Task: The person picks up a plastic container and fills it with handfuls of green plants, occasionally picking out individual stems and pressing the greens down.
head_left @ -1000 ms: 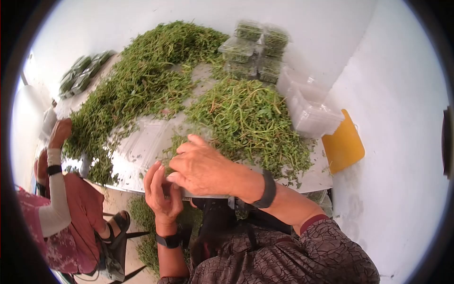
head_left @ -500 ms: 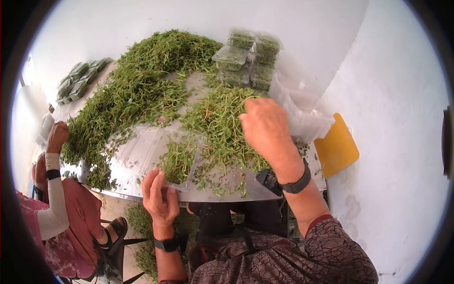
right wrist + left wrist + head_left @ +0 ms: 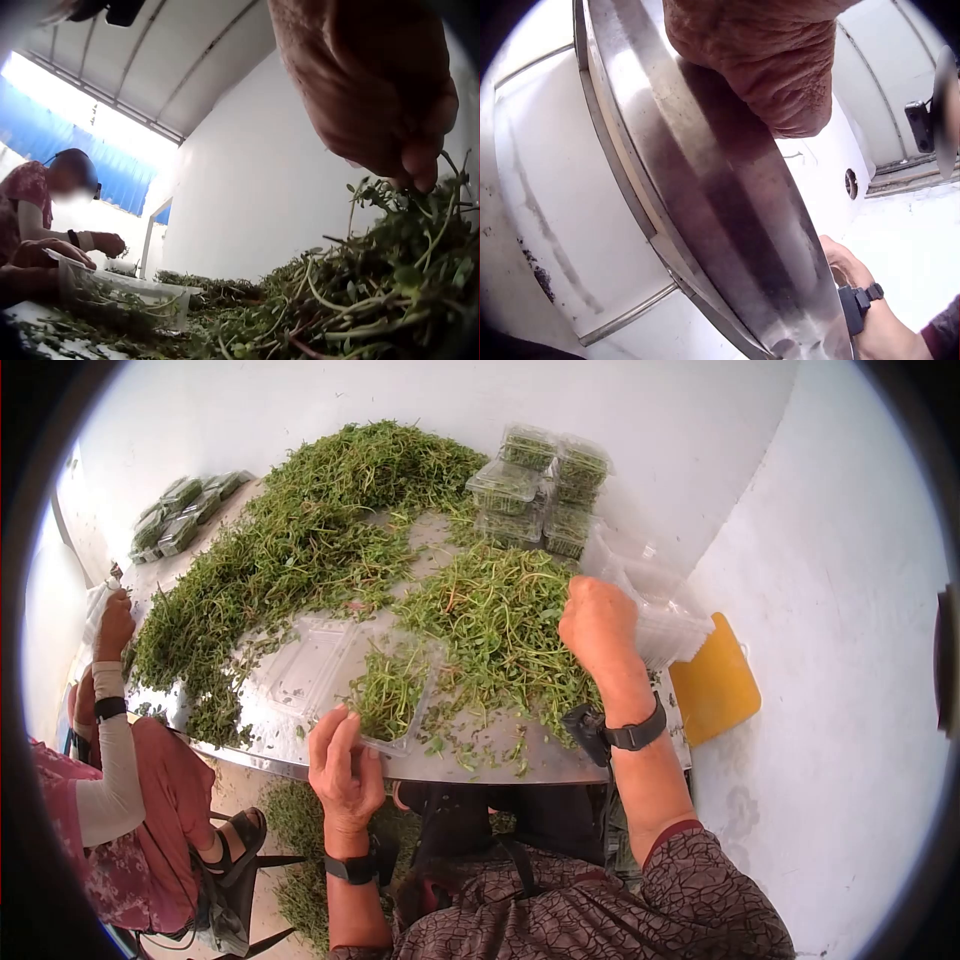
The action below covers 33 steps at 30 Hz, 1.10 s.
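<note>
An open clear plastic clamshell box (image 3: 405, 745) lies near the table's front edge, its base partly filled with leafy green stems (image 3: 385, 690) and its lid (image 3: 305, 665) folded out to the left. My left hand (image 3: 345, 770) holds the base at its near left corner; the right wrist view shows those fingers (image 3: 64, 251) over the rim. Over the right side of a loose heap of the same greens (image 3: 495, 615) is my right hand (image 3: 605, 630). Its bent fingertips (image 3: 424, 169) pinch at stems on top of the heap in the right wrist view.
Behind the heap stand stacked filled boxes (image 3: 540, 485), beside nested clear boxes (image 3: 665, 605). A larger pile of greens (image 3: 300, 550) stretches along the left, with more packed boxes (image 3: 185, 515) beyond. Another person (image 3: 115, 790) sits at the left. A yellow board (image 3: 715, 680) leans at the right.
My right hand has gone from beside the left hand over the box to the heap, then slightly farther right. My left hand stays at the box's corner. The other person's hand has risen slightly.
</note>
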Motion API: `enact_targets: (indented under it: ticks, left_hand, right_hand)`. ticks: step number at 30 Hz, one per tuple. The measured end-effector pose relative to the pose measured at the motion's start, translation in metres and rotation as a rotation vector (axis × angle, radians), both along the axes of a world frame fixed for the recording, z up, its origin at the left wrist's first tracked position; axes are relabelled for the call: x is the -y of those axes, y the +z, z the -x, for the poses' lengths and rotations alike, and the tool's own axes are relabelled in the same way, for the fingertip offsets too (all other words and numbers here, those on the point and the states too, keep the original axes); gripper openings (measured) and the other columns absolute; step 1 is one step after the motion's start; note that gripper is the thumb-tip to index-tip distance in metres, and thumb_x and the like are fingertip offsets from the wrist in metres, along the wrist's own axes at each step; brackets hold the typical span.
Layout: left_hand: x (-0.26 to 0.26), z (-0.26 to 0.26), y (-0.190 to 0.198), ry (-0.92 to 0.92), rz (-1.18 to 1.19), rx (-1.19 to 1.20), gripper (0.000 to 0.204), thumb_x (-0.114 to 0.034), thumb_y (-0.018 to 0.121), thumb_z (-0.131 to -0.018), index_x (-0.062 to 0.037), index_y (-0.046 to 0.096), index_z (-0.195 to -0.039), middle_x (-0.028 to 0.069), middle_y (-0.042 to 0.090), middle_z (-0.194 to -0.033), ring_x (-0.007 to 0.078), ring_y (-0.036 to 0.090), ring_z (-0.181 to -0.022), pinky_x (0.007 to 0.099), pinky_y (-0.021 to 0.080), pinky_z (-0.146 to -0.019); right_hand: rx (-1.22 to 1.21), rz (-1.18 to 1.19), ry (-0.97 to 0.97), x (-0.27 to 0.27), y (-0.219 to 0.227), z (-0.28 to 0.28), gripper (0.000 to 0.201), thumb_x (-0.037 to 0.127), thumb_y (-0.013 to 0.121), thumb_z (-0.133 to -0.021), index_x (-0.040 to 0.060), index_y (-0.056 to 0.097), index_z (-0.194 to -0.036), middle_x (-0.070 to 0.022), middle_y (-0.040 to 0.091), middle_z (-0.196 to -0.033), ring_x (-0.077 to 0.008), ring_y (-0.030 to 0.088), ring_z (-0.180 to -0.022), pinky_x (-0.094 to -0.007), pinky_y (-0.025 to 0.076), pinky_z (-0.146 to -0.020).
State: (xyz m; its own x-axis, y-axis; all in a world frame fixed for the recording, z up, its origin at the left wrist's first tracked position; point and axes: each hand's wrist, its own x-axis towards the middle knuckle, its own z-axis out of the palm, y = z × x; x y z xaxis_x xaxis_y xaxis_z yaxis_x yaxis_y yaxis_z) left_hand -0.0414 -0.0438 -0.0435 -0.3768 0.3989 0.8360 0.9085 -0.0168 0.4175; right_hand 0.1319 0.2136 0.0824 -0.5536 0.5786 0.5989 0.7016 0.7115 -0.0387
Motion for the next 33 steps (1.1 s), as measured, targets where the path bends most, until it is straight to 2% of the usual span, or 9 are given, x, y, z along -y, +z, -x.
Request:
enact_targets:
  ticks: [2,4,6,11,14,17,25,28,33]
  left_hand:
    - [0.0,-0.001,0.0,-0.003,-0.003,-0.001,0.041,0.006,0.058,-0.08,-0.0016,0.061,-0.12,0.0171,0.058,-0.124,0.018,0.06,-0.078,0.0276,0.051,-0.065]
    - [0.001,-0.002,0.0,-0.024,0.002,0.061,0.047,0.006,0.063,-0.071,-0.0008,0.061,-0.117,0.0204,0.06,-0.12,0.0354,0.061,-0.103,0.0369,0.054,-0.079]
    - [0.001,-0.002,0.001,-0.018,0.003,0.045,0.047,0.007,0.063,-0.07,-0.0007,0.061,-0.117,0.0205,0.06,-0.119,0.0355,0.061,-0.103,0.037,0.054,-0.079]
    - [0.001,-0.003,0.002,0.012,0.013,0.006,0.047,0.007,0.063,-0.071,-0.0001,0.061,-0.117,0.0212,0.06,-0.119,0.0353,0.062,-0.101,0.0369,0.054,-0.078]
    - [0.0,-0.004,0.005,-0.027,0.006,0.1,0.046,0.007,0.063,-0.071,-0.0001,0.061,-0.117,0.0219,0.06,-0.118,0.0354,0.062,-0.101,0.0371,0.054,-0.078]
    - [0.0,-0.003,0.006,-0.002,-0.018,0.018,0.045,0.009,0.059,-0.075,-0.0013,0.062,-0.119,0.0192,0.059,-0.121,0.0209,0.063,-0.083,0.0281,0.053,-0.064]
    - [-0.001,-0.003,0.006,-0.037,-0.029,0.031,0.045,0.009,0.062,-0.074,-0.0013,0.062,-0.118,0.018,0.06,-0.121,0.0181,0.063,-0.078,0.0284,0.054,-0.065]
    - [0.0,-0.005,0.007,-0.041,-0.017,0.062,0.046,0.009,0.065,-0.07,-0.001,0.063,-0.115,0.0194,0.06,-0.119,0.0271,0.064,-0.088,0.0335,0.055,-0.07]
    - [0.001,-0.005,0.01,-0.053,-0.009,0.07,0.046,0.009,0.065,-0.07,-0.0008,0.063,-0.116,0.0188,0.06,-0.119,0.027,0.064,-0.088,0.033,0.055,-0.07]
  right_hand:
    - [-0.073,0.001,-0.065,0.001,0.007,-0.002,0.003,0.004,0.064,-0.074,0.0013,0.064,-0.074,-0.0199,0.065,-0.069,-0.039,0.065,-0.066,-0.0475,0.052,-0.062]
    - [-0.123,-0.009,-0.067,0.009,0.019,-0.007,0.005,0.005,0.064,-0.076,0.001,0.063,-0.074,-0.0199,0.065,-0.069,-0.0391,0.065,-0.066,-0.048,0.051,-0.061]
    - [-0.175,-0.016,-0.073,0.014,0.024,-0.013,0.007,0.006,0.063,-0.077,0.0008,0.062,-0.073,-0.0199,0.065,-0.068,-0.0392,0.065,-0.066,-0.0484,0.05,-0.06]
    - [-0.544,0.42,0.159,0.025,0.029,-0.019,0.01,0.004,0.061,-0.087,-0.0028,0.067,-0.091,-0.0084,0.064,-0.067,-0.0118,0.055,-0.052,-0.0295,0.043,-0.047]
    - [-0.647,0.592,0.254,0.043,0.032,-0.013,0.01,0.004,0.063,-0.087,-0.0046,0.066,-0.09,-0.0096,0.063,-0.062,-0.0116,0.056,-0.053,-0.0292,0.042,-0.049]
    - [-0.707,0.791,0.371,0.064,0.038,-0.006,0.011,0.005,0.063,-0.089,-0.0054,0.066,-0.092,-0.0055,0.064,-0.067,-0.0061,0.054,-0.053,-0.0241,0.041,-0.046]
    - [-0.685,1.086,0.57,0.107,0.039,0.027,0.015,0.006,0.061,-0.09,-0.0071,0.065,-0.098,-0.0094,0.067,-0.075,-0.008,0.059,-0.052,-0.0216,0.045,-0.045]
    - [-0.624,1.248,0.585,0.114,0.025,0.042,0.023,0.007,0.06,-0.092,-0.0093,0.061,-0.107,-0.012,0.068,-0.08,-0.0098,0.062,-0.055,-0.0241,0.05,-0.047]
    - [-0.57,1.17,0.508,0.116,0.001,0.048,0.033,0.007,0.061,-0.091,-0.0094,0.057,-0.119,-0.0206,0.069,-0.097,-0.0159,0.068,-0.065,-0.0269,0.053,-0.054]
